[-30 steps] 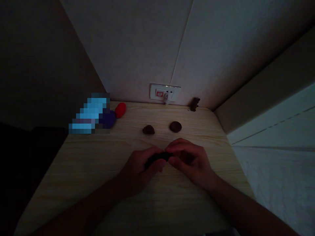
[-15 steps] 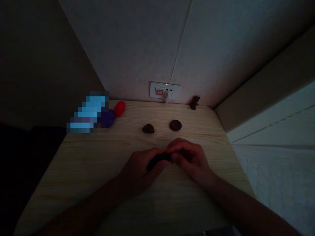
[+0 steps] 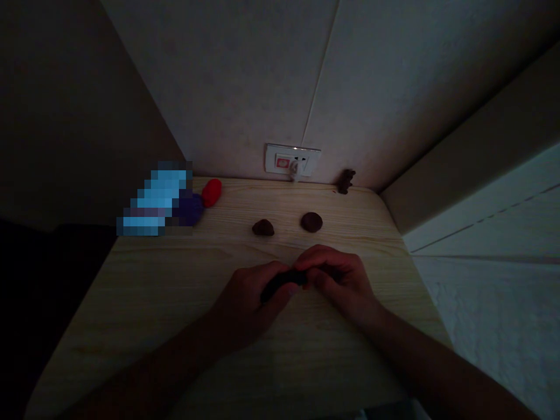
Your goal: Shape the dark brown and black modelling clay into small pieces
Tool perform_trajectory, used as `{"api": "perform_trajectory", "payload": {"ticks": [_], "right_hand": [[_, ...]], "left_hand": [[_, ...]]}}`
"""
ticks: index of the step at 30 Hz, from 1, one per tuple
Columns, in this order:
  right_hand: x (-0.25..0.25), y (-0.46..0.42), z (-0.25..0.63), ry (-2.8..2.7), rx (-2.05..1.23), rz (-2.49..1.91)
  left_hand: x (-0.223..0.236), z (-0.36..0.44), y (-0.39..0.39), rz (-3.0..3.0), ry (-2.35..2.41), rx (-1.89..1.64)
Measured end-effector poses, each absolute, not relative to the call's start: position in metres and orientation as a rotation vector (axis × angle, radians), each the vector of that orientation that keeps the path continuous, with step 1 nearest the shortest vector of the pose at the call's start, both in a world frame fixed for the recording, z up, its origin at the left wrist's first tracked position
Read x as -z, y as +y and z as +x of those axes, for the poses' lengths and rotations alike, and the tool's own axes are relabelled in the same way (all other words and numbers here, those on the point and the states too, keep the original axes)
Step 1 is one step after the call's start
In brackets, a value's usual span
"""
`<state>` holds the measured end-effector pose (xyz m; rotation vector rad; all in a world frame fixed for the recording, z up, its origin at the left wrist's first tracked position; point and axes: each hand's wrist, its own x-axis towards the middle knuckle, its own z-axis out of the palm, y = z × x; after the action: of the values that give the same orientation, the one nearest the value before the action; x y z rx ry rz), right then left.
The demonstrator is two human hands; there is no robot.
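Note:
My left hand (image 3: 247,300) is closed round a black, curved roll of modelling clay (image 3: 280,283), its thumb along the near side and its fingers along the far side. The fingertips of my right hand (image 3: 345,283) pinch the right end of the same roll, hiding that end. Beyond my hands, a brown clay lump (image 3: 263,228) and a flattened round brown clay disc (image 3: 312,222) lie apart on the wooden tabletop (image 3: 144,297).
At the back left a red clay lump (image 3: 212,193) touches a purple lump (image 3: 191,209), next to a blurred-out bright object (image 3: 157,195). A small dark brown figure (image 3: 346,181) stands by the wall at the back right. A plug (image 3: 294,170) sits in the wall socket (image 3: 311,161).
My right thumb and fingers have shifted slightly at the roll's right end. My left hand keeps its hold, and the things on the table stay where they were.

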<state>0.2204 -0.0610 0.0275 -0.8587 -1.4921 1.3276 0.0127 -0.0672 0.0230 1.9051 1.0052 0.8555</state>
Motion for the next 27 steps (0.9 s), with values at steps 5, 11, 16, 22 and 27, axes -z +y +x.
{"api": "perform_trajectory", "payload": {"ticks": [5,11,16,22,27], "right_hand": [[-0.0265,-0.0606,0.2178,-1.459,-1.356,-0.856],[-0.0232,-0.0603,0.217,-1.437,-1.369,-0.907],[-0.0268,-0.0599,0.2201,-1.423,-1.487,-0.879],[-0.0273,-0.0615,0.2202,-1.445,-1.457,-0.808],[-0.0276,-0.061,0.2199,-1.439,-1.413,-0.823]], "left_hand": [[-0.0214,0.012,-0.0678,1.927,1.004,-0.843],[-0.0228,0.0122,-0.0691,1.903,1.032,-0.786],[-0.0266,0.0101,-0.0669,1.803,0.999,-0.777],[-0.0248,0.0092,-0.0661,1.772,0.999,-0.835],[-0.023,0.0114,-0.066,1.733,1.073,-0.926]]}}
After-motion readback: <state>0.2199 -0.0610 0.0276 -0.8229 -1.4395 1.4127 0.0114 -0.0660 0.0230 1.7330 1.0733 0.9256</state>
